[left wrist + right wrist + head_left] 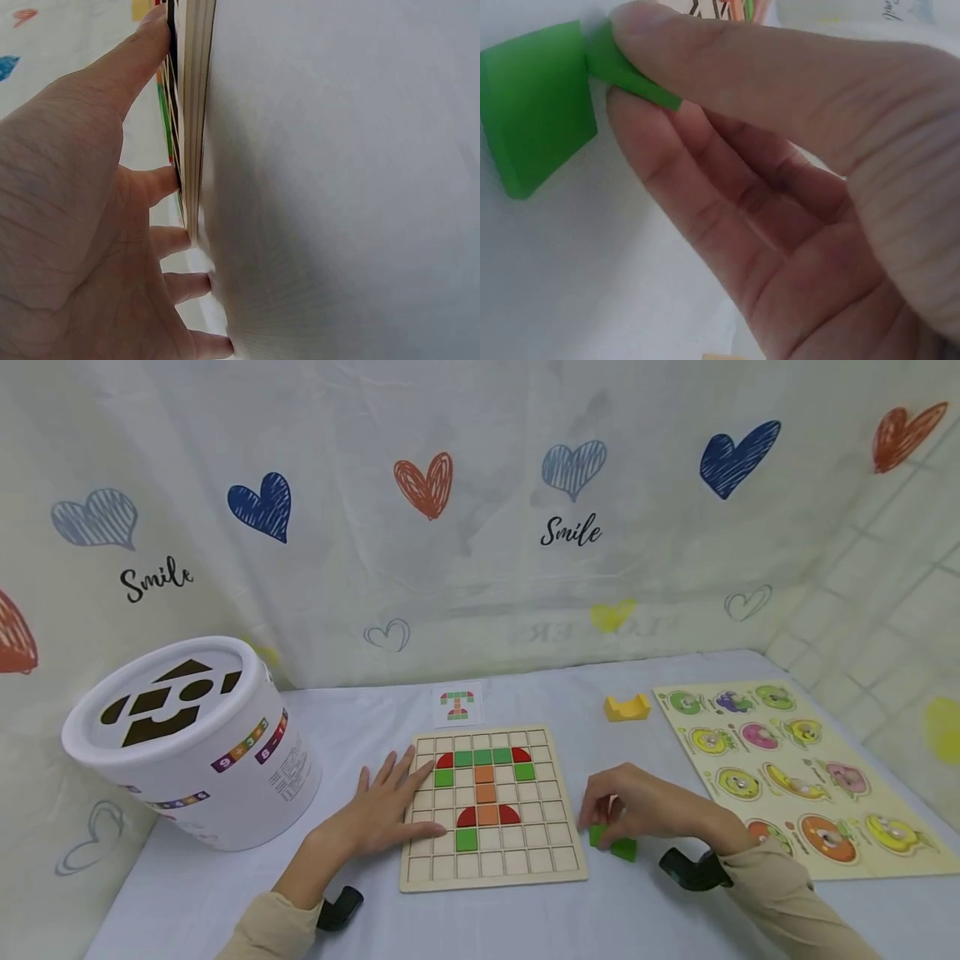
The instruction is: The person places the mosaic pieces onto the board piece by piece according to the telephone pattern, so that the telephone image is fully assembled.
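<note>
A wooden grid board (pixel 517 864) lies on the table, with red quarter-round, green square and orange square tiles set in its cells. My left hand (pixel 375 817) rests on its left side with fingers spread; in the left wrist view the thumb and fingertips (pixel 166 180) touch along the board's edge. Just right of the board, my right hand (pixel 637 802) pinches a green square tile (pixel 626 67) between thumb and forefinger. A second green tile (pixel 540 112) lies on the cloth beside it. One lone green square (pixel 467 839) sits in the board's lower left part.
Behind the board lies a small pattern card (pixel 457 704). A yellow block with a curved notch (pixel 627 708) is at the back right. A fruit picture board (pixel 720 693) covers the right side. A large white bucket (pixel 247 793) with a shape-cut lid stands at left.
</note>
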`<state>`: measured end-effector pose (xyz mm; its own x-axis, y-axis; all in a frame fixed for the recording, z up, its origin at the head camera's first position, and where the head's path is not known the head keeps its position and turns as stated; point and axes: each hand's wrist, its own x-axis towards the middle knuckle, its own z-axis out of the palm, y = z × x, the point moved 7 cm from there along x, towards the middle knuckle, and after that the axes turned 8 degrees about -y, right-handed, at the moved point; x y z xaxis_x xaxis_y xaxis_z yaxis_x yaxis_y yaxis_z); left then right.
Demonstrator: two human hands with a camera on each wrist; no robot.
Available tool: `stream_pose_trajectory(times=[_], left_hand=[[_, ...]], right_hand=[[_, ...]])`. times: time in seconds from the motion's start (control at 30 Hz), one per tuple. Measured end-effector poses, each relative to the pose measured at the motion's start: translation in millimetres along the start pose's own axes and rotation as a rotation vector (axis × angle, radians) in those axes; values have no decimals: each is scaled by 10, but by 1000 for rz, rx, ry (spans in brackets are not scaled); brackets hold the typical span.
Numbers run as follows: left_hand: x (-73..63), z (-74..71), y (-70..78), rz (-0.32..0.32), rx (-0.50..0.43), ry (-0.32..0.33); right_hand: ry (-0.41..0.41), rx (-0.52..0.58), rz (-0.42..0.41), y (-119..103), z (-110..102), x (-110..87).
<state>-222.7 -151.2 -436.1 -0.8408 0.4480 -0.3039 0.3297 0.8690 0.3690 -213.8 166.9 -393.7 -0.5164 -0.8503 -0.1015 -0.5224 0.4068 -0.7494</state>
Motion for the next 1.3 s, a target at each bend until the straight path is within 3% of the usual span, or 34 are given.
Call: stream_pose_trajectory(times=[0.2,0.7,1.07,1.3], left_hand=[[-2,28,-20,4,12,2],[17,27,-20,6,11,-2],[3,9,-27,-2,5,1],[4,6,-28,-4,2,1]], right_hand=[[61,-52,-9,-67,-61,97],[103,-125,-208,-532,61,633],[62,-69,-164,-602,339,938],[56,-66,-151,-595,453,1004]])
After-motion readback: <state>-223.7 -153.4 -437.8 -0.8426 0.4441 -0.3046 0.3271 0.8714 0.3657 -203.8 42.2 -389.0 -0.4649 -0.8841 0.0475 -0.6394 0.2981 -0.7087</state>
